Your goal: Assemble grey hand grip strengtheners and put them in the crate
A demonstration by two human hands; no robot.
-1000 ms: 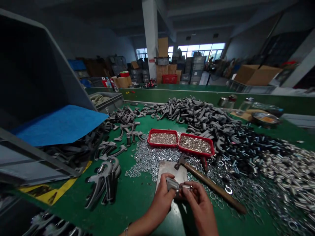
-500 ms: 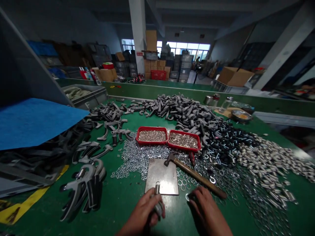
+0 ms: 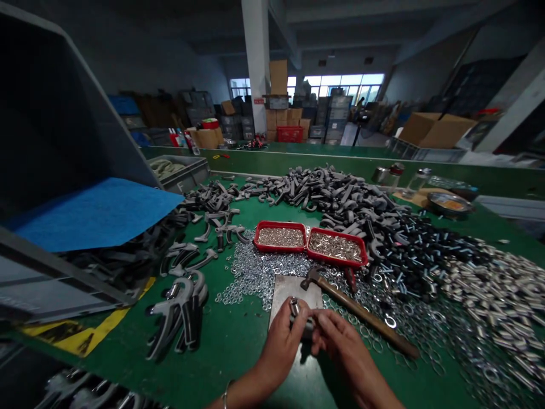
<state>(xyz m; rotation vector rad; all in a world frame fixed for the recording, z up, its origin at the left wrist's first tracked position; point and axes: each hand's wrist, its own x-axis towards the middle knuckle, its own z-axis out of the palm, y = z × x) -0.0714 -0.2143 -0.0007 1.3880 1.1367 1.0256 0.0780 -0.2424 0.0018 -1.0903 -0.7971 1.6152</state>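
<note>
i see the left hand point(image 3: 279, 341) wrapped around a gray part point(image 3: 294, 307) with a shiny metal end, over the metal plate point(image 3: 281, 288). the right hand point(image 3: 343, 343), apart half a second ago, now meets it, fingertips bunched; i can't tell on what. green bench point(image 3: 232, 355) around, dim room point(image 3: 183, 68) beyond.

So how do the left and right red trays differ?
The left tray holds fine metal bits; the right tray holds longer, thin metal pieces. The left tray sits nearly square to the view, while the right tray slants, its right end nearer the camera. Both are red and rectangular.
</note>
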